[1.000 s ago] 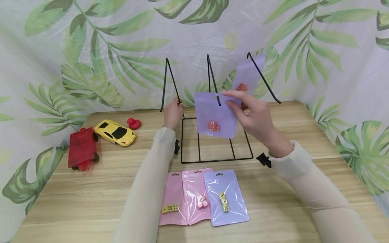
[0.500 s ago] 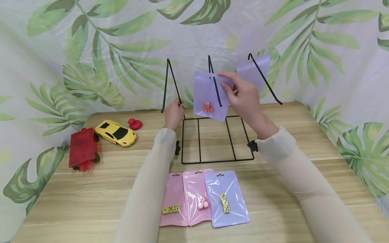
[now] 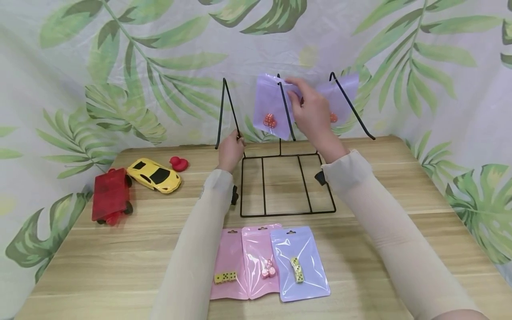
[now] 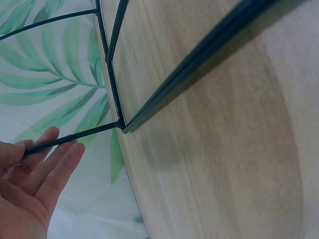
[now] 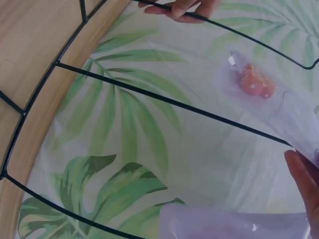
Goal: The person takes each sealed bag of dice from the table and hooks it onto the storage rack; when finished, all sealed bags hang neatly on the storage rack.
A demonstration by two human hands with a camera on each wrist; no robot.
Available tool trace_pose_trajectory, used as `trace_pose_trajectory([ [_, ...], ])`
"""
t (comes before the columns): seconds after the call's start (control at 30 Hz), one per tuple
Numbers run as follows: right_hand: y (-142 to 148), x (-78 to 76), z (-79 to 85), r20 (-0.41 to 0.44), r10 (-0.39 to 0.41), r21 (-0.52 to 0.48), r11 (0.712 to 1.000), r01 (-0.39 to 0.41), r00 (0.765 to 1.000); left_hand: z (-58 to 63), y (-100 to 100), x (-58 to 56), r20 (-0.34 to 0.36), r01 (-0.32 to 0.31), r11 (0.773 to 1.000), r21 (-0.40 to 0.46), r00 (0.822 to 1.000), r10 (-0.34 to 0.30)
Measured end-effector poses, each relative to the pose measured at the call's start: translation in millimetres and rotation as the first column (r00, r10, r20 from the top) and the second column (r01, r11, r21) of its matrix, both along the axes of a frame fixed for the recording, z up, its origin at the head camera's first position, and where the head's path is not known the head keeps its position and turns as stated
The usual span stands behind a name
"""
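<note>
A black wire display rack with three sloping hooks stands at the table's back. My left hand pinches its left upright between thumb and fingers, as the left wrist view shows on the wire. A purple zip bag with red dice hangs high on the middle hook, near the bend. My right hand pinches that bag's upper right corner. Behind the hand, a second purple bag hangs from the right hook, partly hidden. The left hook carries nothing.
In front of the rack lie two pink bags and a blue bag, all with dice inside. A yellow toy car, a red toy cart and a red duck are at the left. A leaf-print curtain hangs behind.
My right hand has moved up and back with the purple bag, sliding it along the middle hook from the front tip toward the bend. The left hand stays on the upright.
</note>
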State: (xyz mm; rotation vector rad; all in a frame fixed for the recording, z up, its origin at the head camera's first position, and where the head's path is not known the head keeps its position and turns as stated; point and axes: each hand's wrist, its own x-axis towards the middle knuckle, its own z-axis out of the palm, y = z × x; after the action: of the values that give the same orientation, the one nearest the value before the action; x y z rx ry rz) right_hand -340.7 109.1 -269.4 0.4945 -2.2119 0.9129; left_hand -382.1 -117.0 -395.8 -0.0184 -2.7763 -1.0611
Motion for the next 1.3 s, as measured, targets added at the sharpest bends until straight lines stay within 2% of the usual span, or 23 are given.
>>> trace_pose_trajectory([
  [0.13,0,-6.6,-0.6,0.030,-0.021,-0.002,1.000,0.021,0.999,-1.5,2,1.4,0.001,0.005,1.000,0.003,1.000,-0.005],
  [0.3,0,-11.1,-5.3,0.017,-0.006,-0.007,1.000,0.006,1.000,-2.9,3,1.8,-0.002,0.002,1.000,0.008,1.000,-0.002],
  [0.47,5,-8.2,-14.2,-0.038,0.034,-0.015,0.999,-0.034,0.999,-4.1,3,2.1,0.000,-0.001,1.000,0.006,1.000,0.001],
  [0.57,12,-1.4,-20.3,-0.040,0.032,-0.036,0.999,-0.034,0.999,-5.1,4,1.2,0.012,0.003,1.000,0.008,1.000,-0.003],
  [0.67,20,9.7,-24.9,-0.064,0.038,-0.041,0.998,-0.041,0.997,-4.5,4,0.8,0.013,0.006,1.000,0.002,1.000,-0.006],
  [0.77,30,24.7,-31.0,-0.142,0.074,-0.001,0.997,-0.074,0.987,-2.6,4,0.8,0.004,0.000,1.000,-0.009,1.000,0.000],
  [0.87,38,45.2,-40.0,-0.193,0.123,0.057,0.992,-0.114,0.974,-0.7,4,0.9,-0.004,-0.005,1.000,-0.013,1.000,0.005],
  [1.0,47,78.9,-54.4,-0.193,0.164,0.142,0.980,-0.138,0.967,0.2,4,0.5,-0.007,-0.001,1.000,-0.014,1.000,0.001],
  [1.07,50,95.7,-62.1,-0.149,0.197,0.205,0.965,-0.164,0.969,0.5,4,0.4,-0.006,0.000,1.000,-0.017,1.000,0.000],
  [1.1,51,104.2,-65.6,-0.100,0.219,0.249,0.950,-0.188,0.971,0.6,4,0.3,-0.005,-0.001,1.000,-0.017,1.000,0.001],
  [1.17,51,121.0,-73.6,0.064,0.251,0.329,0.908,-0.258,0.966,0.9,4,0.2,-0.006,-0.005,1.000,-0.019,1.000,0.005],
  [1.2,50,128.4,-77.8,0.171,0.259,0.363,0.881,-0.305,0.951,1.2,4,0.2,-0.007,-0.008,1.000,-0.022,1.000,0.007],
  [1.23,49,135.0,-82.9,0.283,0.253,0.394,0.848,-0.353,0.925,1.2,4,0.3,-0.007,-0.010,1.000,-0.022,1.000,0.010],
  [1.3,47,146.7,-93.4,0.496,0.211,0.429,0.784,-0.449,0.842,1.0,3,0.7,-0.003,-0.013,1.000,-0.019,1.000,0.013],
])
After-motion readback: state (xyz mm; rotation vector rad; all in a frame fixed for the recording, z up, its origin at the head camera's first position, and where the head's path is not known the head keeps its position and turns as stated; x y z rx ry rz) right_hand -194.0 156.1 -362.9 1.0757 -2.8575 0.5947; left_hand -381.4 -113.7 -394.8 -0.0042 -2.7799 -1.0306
